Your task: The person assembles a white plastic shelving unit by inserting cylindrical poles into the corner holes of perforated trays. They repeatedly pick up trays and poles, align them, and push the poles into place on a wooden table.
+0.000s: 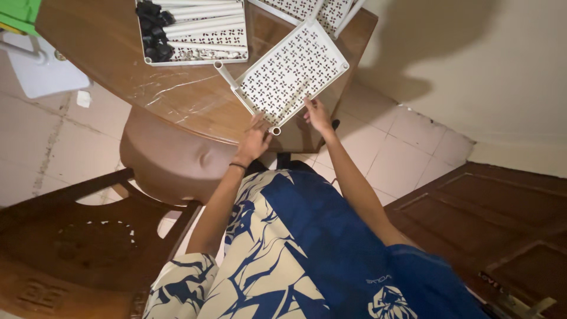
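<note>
A white perforated plastic shelf panel lies tilted on the brown wooden table, with a white tube at its left corner. My left hand grips the panel's near corner by a tube socket. My right hand touches the panel's near edge with its fingers spread.
A second white panel at the table's far side carries white tubes and black connector pieces. A brown plastic stool and a dark wooden chair stand at the left. A wooden door is at the right.
</note>
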